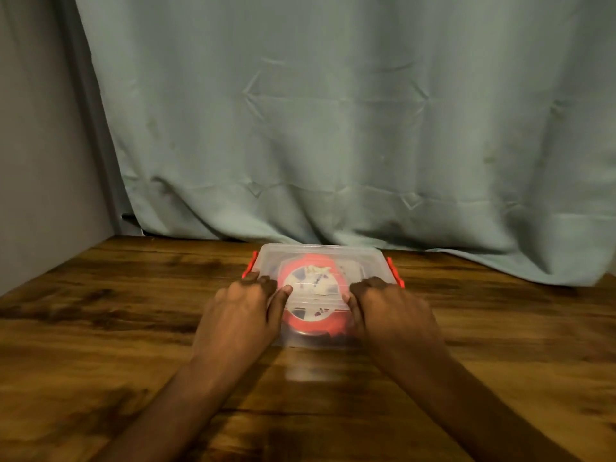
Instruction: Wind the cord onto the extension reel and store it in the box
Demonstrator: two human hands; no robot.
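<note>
both hands (pixel 238 305) (pixel 391 305) press the lidded box (pixel 320 256) holding the reel (pixel 315 295).

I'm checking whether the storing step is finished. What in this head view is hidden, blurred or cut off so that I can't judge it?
- Cord: not discernible through the cloudy lid of the clear plastic box.
- Round red extension reel: label blurred; both sides covered by the left hand and right hand.
- Red side latches: too small to tell whether clipped.
- Box's near corners: behind the hands.
</note>
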